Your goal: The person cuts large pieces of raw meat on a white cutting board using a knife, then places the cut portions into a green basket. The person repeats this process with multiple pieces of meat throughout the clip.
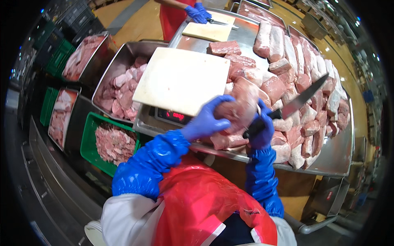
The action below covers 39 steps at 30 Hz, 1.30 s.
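Note:
My left hand (208, 118), in a blue glove, is closed around one side of a chunk of raw meat (241, 104) lifted at the table's near edge. My right hand (262, 130), gloved alike, grips the black handle of a knife (298, 99); its broad blade points up and to the right, away from the chunk. The fingers of that hand are beside the meat; whether they also support it I cannot tell. Left of the chunk a white cutting board (182, 80) lies over a scale with a red lit display (174, 115).
Many meat pieces (293, 96) cover the steel table (332, 164) to the right. Metal bins (102, 88) of meat and a green crate (88, 141) of trimmings stand at left. Across the table, another person's gloved hands (199, 14) hold a knife by a second board (207, 30).

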Motion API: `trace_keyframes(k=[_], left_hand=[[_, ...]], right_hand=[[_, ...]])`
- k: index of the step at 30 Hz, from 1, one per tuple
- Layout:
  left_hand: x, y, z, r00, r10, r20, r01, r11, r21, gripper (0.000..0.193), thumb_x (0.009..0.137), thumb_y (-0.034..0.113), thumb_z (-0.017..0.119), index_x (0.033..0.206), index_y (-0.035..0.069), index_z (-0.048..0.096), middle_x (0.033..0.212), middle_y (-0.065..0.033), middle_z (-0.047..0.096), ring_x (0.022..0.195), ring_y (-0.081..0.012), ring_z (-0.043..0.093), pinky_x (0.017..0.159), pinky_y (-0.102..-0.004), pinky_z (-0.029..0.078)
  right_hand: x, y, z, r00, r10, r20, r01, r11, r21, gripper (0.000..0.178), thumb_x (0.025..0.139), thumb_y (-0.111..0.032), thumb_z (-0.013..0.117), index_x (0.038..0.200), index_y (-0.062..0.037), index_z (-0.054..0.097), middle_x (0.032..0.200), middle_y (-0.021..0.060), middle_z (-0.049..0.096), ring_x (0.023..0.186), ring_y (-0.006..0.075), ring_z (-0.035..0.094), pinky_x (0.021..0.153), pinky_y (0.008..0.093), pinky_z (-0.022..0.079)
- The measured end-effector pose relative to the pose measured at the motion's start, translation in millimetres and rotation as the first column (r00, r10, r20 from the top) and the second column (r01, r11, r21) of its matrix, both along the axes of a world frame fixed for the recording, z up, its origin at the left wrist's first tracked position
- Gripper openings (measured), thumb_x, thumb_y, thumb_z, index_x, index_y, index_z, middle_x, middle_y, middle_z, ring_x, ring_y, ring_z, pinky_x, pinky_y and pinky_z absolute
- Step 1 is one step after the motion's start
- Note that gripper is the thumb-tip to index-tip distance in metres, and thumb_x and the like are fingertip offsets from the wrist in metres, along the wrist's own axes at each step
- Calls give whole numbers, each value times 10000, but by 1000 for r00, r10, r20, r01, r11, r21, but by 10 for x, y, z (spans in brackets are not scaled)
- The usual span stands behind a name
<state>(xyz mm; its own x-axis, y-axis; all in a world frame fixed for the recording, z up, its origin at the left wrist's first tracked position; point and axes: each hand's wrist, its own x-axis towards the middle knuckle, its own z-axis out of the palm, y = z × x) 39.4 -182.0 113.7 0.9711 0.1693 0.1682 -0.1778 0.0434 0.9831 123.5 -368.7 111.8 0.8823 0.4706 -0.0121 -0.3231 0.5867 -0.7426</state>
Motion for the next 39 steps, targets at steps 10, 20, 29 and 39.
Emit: trace_keyframes(k=[10,20,29,39], left_hand=[[-854,1235,87,925,-262,-276,312,106,944,437,709,155,690,1147,154,688,1428,-69,533,1444,-362,336,1071,-762,200],[-970,2465,-445,957,44,-285,-12,994,112,705,853,210,740,1462,74,411,1448,-182,442,1338,-331,442,1110,-445,363],[-475,1889,-754,973,193,125,-229,864,449,800,900,267,703,1532,30,274,1550,-289,250,1443,-430,270,1174,-484,263],[-1055,1072,-770,920,333,-208,-307,940,148,804,987,216,560,1579,22,52,1623,-268,71,1513,-381,47,1207,-457,138]], right_hand=[[-96,795,-488,991,-10,-134,-28,960,-280,297,989,-236,562,1144,14,603,1103,139,650,1054,284,657,866,427,588],[-228,1179,-441,830,-452,326,553,602,-575,277,900,-187,716,1081,-61,548,745,6,545,576,96,529,484,251,432],[928,1624,-189,978,-115,173,166,933,-320,222,948,-180,650,1107,-112,511,818,40,585,660,169,612,622,328,554],[646,2299,-925,981,104,165,-8,868,-497,333,939,-252,667,1141,-16,548,926,62,629,815,131,579,748,302,503]])
